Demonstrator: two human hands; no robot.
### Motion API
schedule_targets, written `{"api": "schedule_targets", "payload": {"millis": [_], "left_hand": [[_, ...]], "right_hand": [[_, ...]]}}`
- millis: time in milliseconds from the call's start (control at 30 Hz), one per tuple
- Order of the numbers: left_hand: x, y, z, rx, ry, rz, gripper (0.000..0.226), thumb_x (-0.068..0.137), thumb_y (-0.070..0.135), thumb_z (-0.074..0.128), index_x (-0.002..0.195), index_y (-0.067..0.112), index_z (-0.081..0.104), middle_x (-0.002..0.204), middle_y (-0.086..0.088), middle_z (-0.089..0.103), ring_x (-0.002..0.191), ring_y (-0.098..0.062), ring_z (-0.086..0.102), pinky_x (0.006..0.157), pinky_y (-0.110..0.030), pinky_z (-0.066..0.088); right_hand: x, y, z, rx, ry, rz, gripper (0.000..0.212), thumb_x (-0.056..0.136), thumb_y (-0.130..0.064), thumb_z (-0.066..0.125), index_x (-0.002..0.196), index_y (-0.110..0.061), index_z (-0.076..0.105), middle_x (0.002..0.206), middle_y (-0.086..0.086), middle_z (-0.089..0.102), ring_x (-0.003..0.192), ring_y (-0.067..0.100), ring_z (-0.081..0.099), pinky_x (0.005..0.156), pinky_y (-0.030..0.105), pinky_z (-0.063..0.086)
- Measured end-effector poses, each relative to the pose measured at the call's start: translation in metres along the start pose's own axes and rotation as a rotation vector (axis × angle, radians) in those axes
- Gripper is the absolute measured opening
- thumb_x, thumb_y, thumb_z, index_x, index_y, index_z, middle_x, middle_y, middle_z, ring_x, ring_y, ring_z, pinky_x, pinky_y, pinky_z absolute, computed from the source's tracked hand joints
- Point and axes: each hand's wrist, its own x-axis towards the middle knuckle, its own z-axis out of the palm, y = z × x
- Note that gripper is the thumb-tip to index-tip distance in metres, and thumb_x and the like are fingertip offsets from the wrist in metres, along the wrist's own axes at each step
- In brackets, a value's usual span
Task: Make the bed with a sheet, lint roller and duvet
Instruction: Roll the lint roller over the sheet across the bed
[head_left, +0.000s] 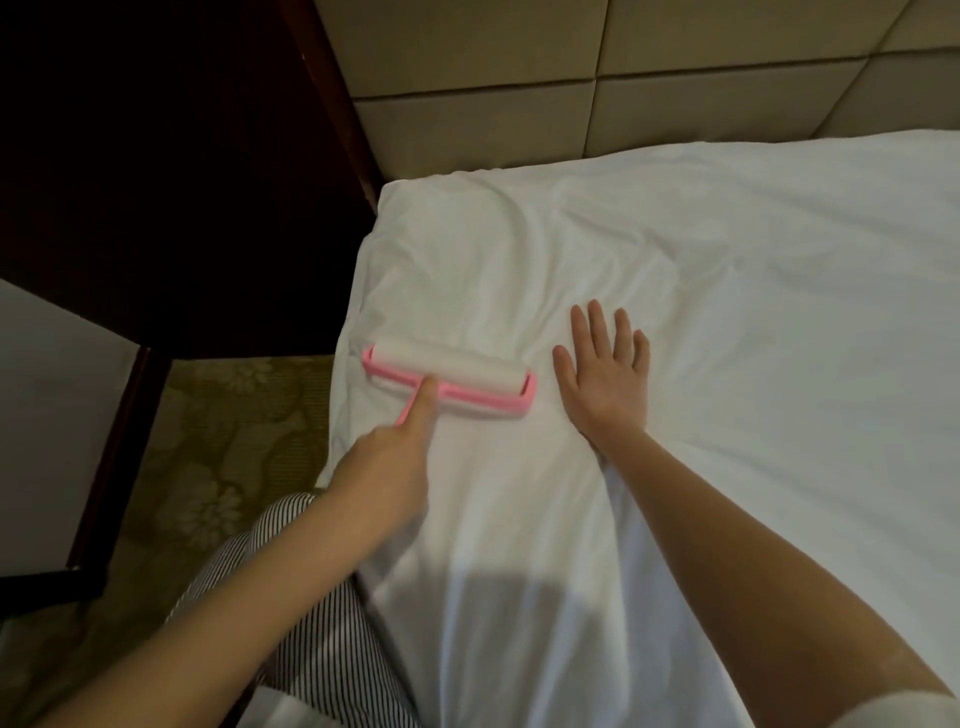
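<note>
Now left hand (388, 460) grips roller (457, 370); right hand (607, 378) splayed on sheet (737, 312).

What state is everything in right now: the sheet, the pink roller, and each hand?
sheet, spread out, creased near the corner.
lint roller, roll resting on the sheet.
left hand, grips the lint roller's handle, index finger stretched along it.
right hand, open, flat on the sheet beside the lint roller, not touching it.
</note>
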Motion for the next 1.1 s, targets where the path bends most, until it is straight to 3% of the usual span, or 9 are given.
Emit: {"api": "schedule_targets", "payload": {"millis": [133, 267, 333, 433, 567, 767, 900, 1033, 1100], "left_hand": [[0.06, 0.023, -0.017, -0.07, 0.098, 0.066, 0.08, 0.093, 0.005, 0.037, 0.147, 0.034, -0.014, 0.095, -0.017, 0.055, 0.078, -0.029, 0.052, 0.068, -0.033, 0.039], [0.065, 0.038, -0.022, -0.085, 0.091, 0.067, 0.082, 0.091, 0.004, 0.039, 0.147, 0.033, -0.014, 0.085, -0.01, 0.046, 0.072, -0.023, 0.046, 0.066, -0.034, 0.038], [0.03, 0.023, -0.003, -0.074, 0.078, 0.029, 0.083, 0.09, 0.003, 0.039, 0.147, 0.033, -0.014, 0.087, -0.009, 0.046, 0.071, -0.021, 0.045, 0.065, -0.032, 0.037], [-0.036, -0.012, 0.032, -0.043, 0.01, -0.016, 0.084, 0.092, 0.003, 0.037, 0.144, 0.038, -0.019, 0.074, 0.0, 0.045, 0.058, -0.012, 0.044, 0.055, -0.027, 0.036], [-0.031, -0.023, 0.023, -0.049, -0.055, -0.002, 0.084, 0.092, 0.004, 0.038, 0.144, 0.039, -0.018, 0.067, 0.0, 0.042, 0.06, -0.015, 0.047, 0.056, -0.028, 0.038], [0.077, 0.038, -0.028, -0.066, 0.118, 0.151, 0.081, 0.091, 0.003, 0.037, 0.148, 0.031, -0.012, 0.108, -0.018, 0.054, 0.086, -0.029, 0.052, 0.071, -0.034, 0.04], [0.094, 0.045, -0.036, -0.079, 0.099, 0.182, 0.08, 0.092, 0.005, 0.036, 0.147, 0.034, -0.014, 0.096, -0.015, 0.051, 0.077, -0.025, 0.048, 0.07, -0.034, 0.041], [0.037, -0.012, -0.007, -0.019, -0.002, 0.209, 0.083, 0.092, 0.002, 0.036, 0.144, 0.036, -0.018, 0.067, -0.002, 0.038, 0.064, -0.019, 0.046, 0.062, -0.031, 0.038], [0.019, -0.043, -0.008, 0.068, 0.1, 0.314, 0.075, 0.095, 0.01, 0.046, 0.148, 0.029, -0.002, 0.056, 0.004, 0.027, 0.051, -0.012, 0.038, 0.053, -0.028, 0.035]], "right_hand": [[0.001, -0.001, -0.001, -0.017, -0.018, 0.001, 0.057, 0.1, -0.046, 0.013, 0.151, -0.026, -0.001, 0.159, -0.004, -0.006, 0.146, 0.022, -0.01, 0.116, 0.039, -0.008], [0.0, -0.002, -0.004, -0.007, -0.056, 0.006, 0.057, 0.1, -0.045, 0.01, 0.151, -0.025, -0.005, 0.159, -0.005, -0.01, 0.145, 0.021, -0.013, 0.116, 0.038, -0.01], [-0.002, -0.002, -0.005, -0.001, -0.061, 0.004, 0.056, 0.1, -0.044, 0.01, 0.15, -0.025, -0.005, 0.159, -0.005, -0.01, 0.145, 0.021, -0.014, 0.117, 0.037, -0.01], [-0.003, -0.002, -0.006, 0.011, -0.054, 0.004, 0.056, 0.1, -0.045, 0.01, 0.15, -0.026, -0.006, 0.158, -0.005, -0.011, 0.145, 0.02, -0.015, 0.117, 0.037, -0.011], [-0.001, -0.003, -0.004, 0.001, -0.054, 0.013, 0.056, 0.1, -0.045, 0.01, 0.151, -0.026, -0.005, 0.158, -0.005, -0.01, 0.145, 0.02, -0.014, 0.117, 0.037, -0.01], [-0.004, -0.004, -0.004, -0.003, -0.014, 0.022, 0.056, 0.101, -0.043, 0.013, 0.151, -0.023, -0.001, 0.159, -0.005, -0.005, 0.146, 0.019, -0.011, 0.117, 0.036, -0.009], [-0.01, -0.008, -0.005, -0.001, 0.052, 0.183, 0.064, 0.099, -0.049, 0.019, 0.151, -0.019, 0.0, 0.159, -0.002, -0.005, 0.146, 0.023, -0.011, 0.115, 0.036, -0.015], [-0.01, -0.017, -0.012, -0.01, -0.019, 0.317, 0.064, 0.099, -0.05, 0.019, 0.151, -0.02, -0.001, 0.159, 0.002, -0.007, 0.145, 0.026, -0.01, 0.115, 0.038, -0.013], [-0.018, -0.031, -0.018, 0.018, -0.068, 0.41, 0.061, 0.1, -0.046, 0.018, 0.151, -0.019, -0.001, 0.159, 0.003, -0.006, 0.146, 0.026, -0.01, 0.116, 0.039, -0.011]]}}
